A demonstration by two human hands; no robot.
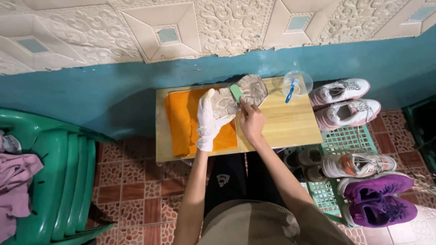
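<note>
My left hand [210,119], in a white glove, grips a dirty shoe [240,93] turned sole up over the wooden table [290,122]. In my bare right hand [252,120] is a green brush [236,93], pressed against the shoe's sole. Beneath the shoe an orange cloth [181,120] is spread on the table's left half.
A clear bowl [298,82] with a blue toothbrush [291,90] stands at the table's far right corner. Pink-white sneakers [344,102], an orange-trimmed sneaker [359,164] and purple shoes [379,197] lie on a green rack [347,138] to the right. Green stacked chairs [59,181] with clothes stand left.
</note>
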